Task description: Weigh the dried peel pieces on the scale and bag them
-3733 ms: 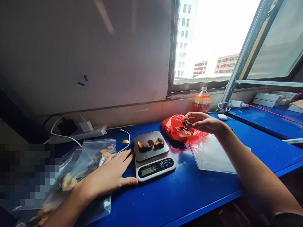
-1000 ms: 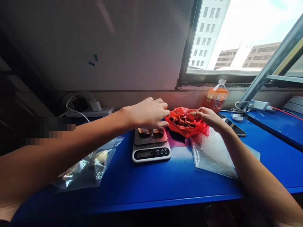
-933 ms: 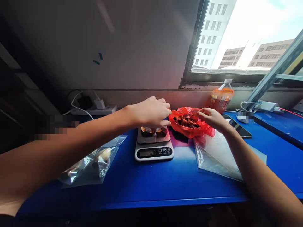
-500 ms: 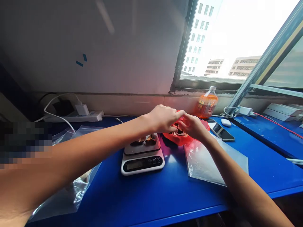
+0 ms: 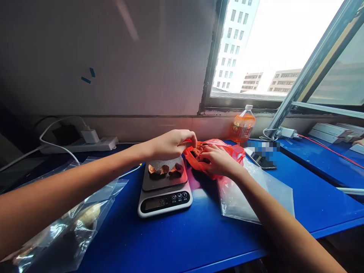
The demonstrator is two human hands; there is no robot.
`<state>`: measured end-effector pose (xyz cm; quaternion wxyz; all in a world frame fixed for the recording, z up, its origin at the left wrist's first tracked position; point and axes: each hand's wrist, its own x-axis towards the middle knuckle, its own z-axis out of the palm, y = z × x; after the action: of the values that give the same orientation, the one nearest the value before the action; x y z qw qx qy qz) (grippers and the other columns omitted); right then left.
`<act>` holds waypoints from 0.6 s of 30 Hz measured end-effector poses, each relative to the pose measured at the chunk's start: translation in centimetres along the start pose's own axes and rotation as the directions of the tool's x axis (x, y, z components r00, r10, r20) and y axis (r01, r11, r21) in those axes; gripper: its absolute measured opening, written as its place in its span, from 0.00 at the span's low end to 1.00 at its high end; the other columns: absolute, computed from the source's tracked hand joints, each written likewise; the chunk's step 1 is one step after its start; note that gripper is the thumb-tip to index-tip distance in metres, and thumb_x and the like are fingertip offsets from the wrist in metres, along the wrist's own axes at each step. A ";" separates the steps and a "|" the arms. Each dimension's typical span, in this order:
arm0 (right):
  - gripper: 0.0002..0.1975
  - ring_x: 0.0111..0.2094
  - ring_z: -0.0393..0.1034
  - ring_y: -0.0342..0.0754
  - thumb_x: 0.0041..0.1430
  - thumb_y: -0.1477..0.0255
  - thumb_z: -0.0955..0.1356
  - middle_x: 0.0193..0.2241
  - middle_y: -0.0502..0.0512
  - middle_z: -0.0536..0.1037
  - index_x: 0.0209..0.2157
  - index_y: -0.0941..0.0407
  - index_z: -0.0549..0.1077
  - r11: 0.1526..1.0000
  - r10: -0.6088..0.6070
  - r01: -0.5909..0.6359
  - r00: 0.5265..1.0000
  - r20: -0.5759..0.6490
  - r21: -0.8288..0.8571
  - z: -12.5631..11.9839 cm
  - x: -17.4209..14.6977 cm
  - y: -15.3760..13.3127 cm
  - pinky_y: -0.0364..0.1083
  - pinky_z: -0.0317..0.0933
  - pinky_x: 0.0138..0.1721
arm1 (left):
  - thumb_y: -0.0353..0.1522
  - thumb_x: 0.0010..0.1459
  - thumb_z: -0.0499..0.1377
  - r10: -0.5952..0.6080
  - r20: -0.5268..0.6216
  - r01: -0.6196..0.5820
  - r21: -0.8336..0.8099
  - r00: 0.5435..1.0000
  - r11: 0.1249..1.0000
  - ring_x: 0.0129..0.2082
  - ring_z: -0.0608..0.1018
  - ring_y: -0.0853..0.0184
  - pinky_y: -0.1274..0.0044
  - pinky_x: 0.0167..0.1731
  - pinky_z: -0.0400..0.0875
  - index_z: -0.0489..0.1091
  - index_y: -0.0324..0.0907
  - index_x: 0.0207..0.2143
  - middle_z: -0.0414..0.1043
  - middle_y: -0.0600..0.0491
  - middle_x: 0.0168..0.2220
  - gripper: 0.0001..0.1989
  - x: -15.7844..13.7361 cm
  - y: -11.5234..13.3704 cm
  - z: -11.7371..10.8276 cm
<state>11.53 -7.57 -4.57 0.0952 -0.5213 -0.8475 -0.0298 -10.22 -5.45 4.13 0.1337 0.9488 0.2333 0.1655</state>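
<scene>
My left hand (image 5: pixel 178 144) hovers over the back right of the kitchen scale (image 5: pixel 165 204), its fingers curled in a pinch. Whatever it holds, if anything, is hidden. Several curled brown dried peel pieces (image 5: pixel 159 170) lie on the scale's metal plate, and the display is lit. Right of the scale sits a red plastic bag (image 5: pixel 227 146) with its mouth open, more brown dried pieces (image 5: pixel 199 151) inside. My right hand (image 5: pixel 217 160) is closed at the bag's near rim, fingertips against the contents and partly out of sight.
A clear bag with pale contents (image 5: pixel 88 216) lies at left, flat clear bags (image 5: pixel 247 197) at right. Behind stand a power strip (image 5: pixel 108 144) with a white cable and a bottle of orange drink (image 5: pixel 243 125). A phone (image 5: pixel 263 159) lies near the metal frame (image 5: pixel 295 68).
My left hand has moved left from the red bag toward the scale. My right hand has shifted slightly left and down at the bag. The peel pieces now show fully.
</scene>
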 end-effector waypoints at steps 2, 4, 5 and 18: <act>0.11 0.52 0.63 0.58 0.59 0.67 0.64 0.45 0.60 0.75 0.36 0.54 0.78 0.985 0.126 -0.123 0.992 0.018 -0.124 -0.3 -0.2 0.1 0.55 0.56 0.51 | 0.27 0.61 0.50 0.048 0.025 -0.049 0.044 0.999 0.998 0.37 0.74 0.69 0.79 0.38 0.67 0.70 0.39 0.39 0.72 0.52 0.38 0.10 -0.5 -0.3 -0.2; 0.13 0.53 0.61 0.61 0.60 0.68 0.63 0.46 0.63 0.74 0.39 0.56 0.77 0.958 0.203 -0.207 0.978 -0.037 -0.200 -0.5 -0.3 0.1 0.58 0.55 0.51 | 0.28 0.62 0.50 0.064 0.056 -0.069 0.093 0.996 0.993 0.36 0.73 0.69 0.79 0.37 0.67 0.71 0.39 0.41 0.70 0.51 0.38 0.11 -0.9 -0.5 -0.3; 0.13 0.54 0.60 0.61 0.61 0.69 0.62 0.47 0.64 0.74 0.42 0.57 0.76 0.958 0.196 -0.208 0.977 -0.078 -0.198 -0.6 -0.3 -0.1 0.58 0.55 0.51 | 0.28 0.62 0.49 0.059 0.065 -0.066 0.112 0.996 0.992 0.35 0.73 0.69 0.79 0.36 0.67 0.71 0.39 0.43 0.69 0.51 0.38 0.12 -1.1 -0.5 -0.3; 0.17 0.52 0.65 0.60 0.65 0.66 0.58 0.48 0.62 0.74 0.44 0.52 0.77 0.976 0.171 -0.164 0.984 0.040 -0.144 0.1 0.0 0.2 0.58 0.57 0.49 | 0.26 0.63 0.46 0.068 0.115 -0.085 0.142 0.991 0.986 0.33 0.71 0.69 0.79 0.35 0.67 0.69 0.43 0.50 0.67 0.49 0.39 0.17 -0.8 -0.8 0.4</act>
<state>11.69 -7.45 -4.63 0.0385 -0.5968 -0.7986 -0.0675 -11.04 -5.23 3.36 0.0699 0.9720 0.2005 0.1007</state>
